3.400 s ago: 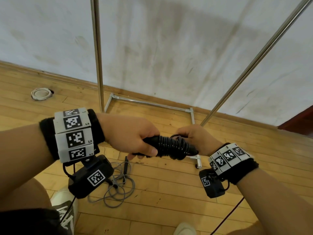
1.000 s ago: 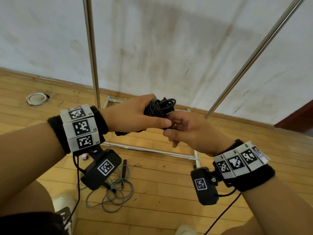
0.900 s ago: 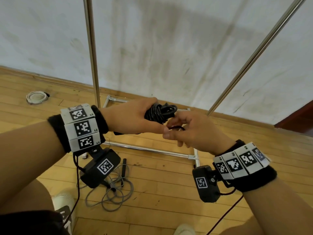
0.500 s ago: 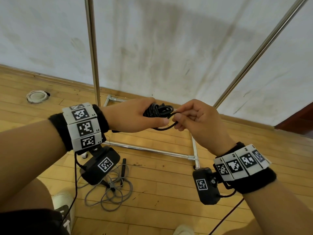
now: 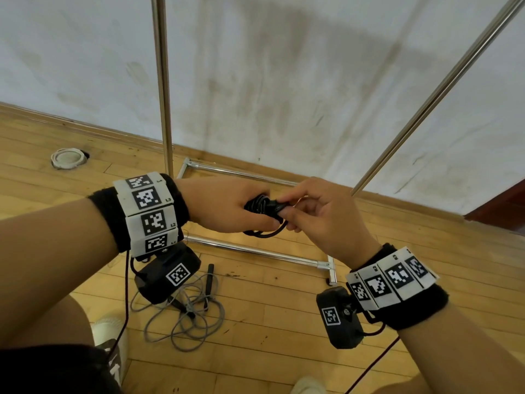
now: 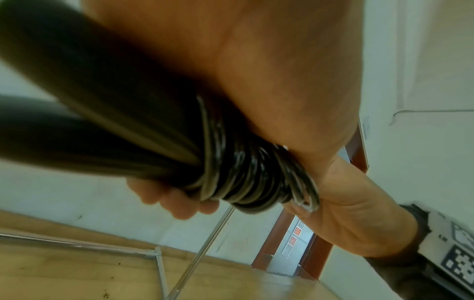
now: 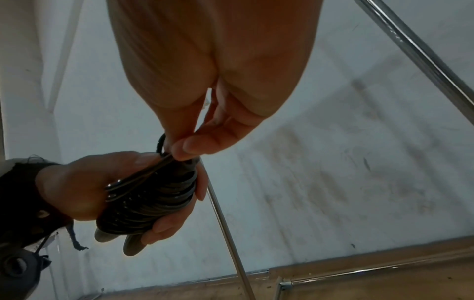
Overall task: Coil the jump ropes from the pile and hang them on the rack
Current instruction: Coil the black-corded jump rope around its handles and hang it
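Note:
My left hand [image 5: 233, 207] grips a black jump rope [image 5: 262, 206], its cord wound tightly round the two handles [image 6: 77, 113]. In the right wrist view the coiled bundle [image 7: 151, 194] lies in that palm with the handle ends sticking out below. My right hand [image 5: 318, 211] pinches the loose end of the cord [image 7: 164, 154] at the top of the bundle, and a small loop [image 5: 267, 233] hangs under the hands. The metal rack's uprights [image 5: 162, 89] stand just behind. A grey jump rope [image 5: 193, 311] lies loose on the floor below my left wrist.
The rack's chrome base bars [image 5: 255, 251] run across the wooden floor under my hands, a slanted pole [image 5: 437, 89] rising at the right. A white ring [image 5: 68, 158] lies by the wall at left. My shoes [image 5: 106, 331] show at the bottom edge.
The hands rose from waist level toward the rack. The right hand let go of the bundle's end, took the loose cord end and drew it to the top of the coil.

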The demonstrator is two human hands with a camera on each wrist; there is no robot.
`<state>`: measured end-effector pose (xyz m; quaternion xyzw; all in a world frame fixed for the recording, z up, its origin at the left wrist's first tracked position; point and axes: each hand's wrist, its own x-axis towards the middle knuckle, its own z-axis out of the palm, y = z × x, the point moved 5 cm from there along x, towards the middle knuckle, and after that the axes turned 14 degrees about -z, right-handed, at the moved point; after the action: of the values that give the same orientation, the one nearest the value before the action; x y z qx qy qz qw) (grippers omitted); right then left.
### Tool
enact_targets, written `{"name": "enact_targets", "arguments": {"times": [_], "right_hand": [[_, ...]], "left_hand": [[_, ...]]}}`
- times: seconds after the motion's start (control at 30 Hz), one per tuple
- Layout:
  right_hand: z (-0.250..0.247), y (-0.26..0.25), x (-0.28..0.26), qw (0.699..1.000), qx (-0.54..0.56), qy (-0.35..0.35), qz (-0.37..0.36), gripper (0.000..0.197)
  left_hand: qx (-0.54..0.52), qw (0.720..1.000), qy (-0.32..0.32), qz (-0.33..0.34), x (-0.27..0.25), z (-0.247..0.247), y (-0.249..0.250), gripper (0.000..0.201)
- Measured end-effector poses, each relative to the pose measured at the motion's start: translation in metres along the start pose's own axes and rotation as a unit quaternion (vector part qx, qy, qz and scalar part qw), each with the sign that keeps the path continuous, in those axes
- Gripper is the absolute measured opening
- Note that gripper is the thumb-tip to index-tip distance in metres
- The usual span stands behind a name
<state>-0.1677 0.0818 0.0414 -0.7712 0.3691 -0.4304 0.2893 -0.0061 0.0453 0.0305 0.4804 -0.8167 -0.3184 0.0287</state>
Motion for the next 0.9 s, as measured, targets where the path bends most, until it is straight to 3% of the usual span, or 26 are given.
{"name": "enact_targets", "arguments": {"times": [0.17, 0.4, 0.53, 0.73, 0.9], "right_hand": [[0.0, 0.002, 0.0, 0.999, 0.032, 0.017, 0.025, 0.013], [-0.008, -0.011, 0.005, 0.987, 0.153, 0.005, 0.037, 0.024], [-0.01, -0.015, 0.006, 0.994, 0.111, 0.0, 0.019, 0.025], [-0.016, -0.013, 0.006, 0.997, 0.061, 0.057, 0.0, 0.013], [-0.015, -0.008, 0.005, 0.998, 0.003, 0.057, -0.002, 0.01]], "left_hand": [[-0.007, 1.0, -0.021, -0.008, 0.001, 0.003, 0.002, 0.033], [-0.203, 0.975, -0.086, -0.006, -0.004, -0.001, 0.002, 0.033], [-0.216, 0.97, -0.109, -0.012, -0.008, 0.004, 0.004, 0.042], [-0.21, 0.972, -0.106, 0.006, -0.01, 0.005, 0.012, 0.057], [-0.152, 0.987, -0.05, 0.025, -0.006, 0.006, 0.016, 0.032]]}}
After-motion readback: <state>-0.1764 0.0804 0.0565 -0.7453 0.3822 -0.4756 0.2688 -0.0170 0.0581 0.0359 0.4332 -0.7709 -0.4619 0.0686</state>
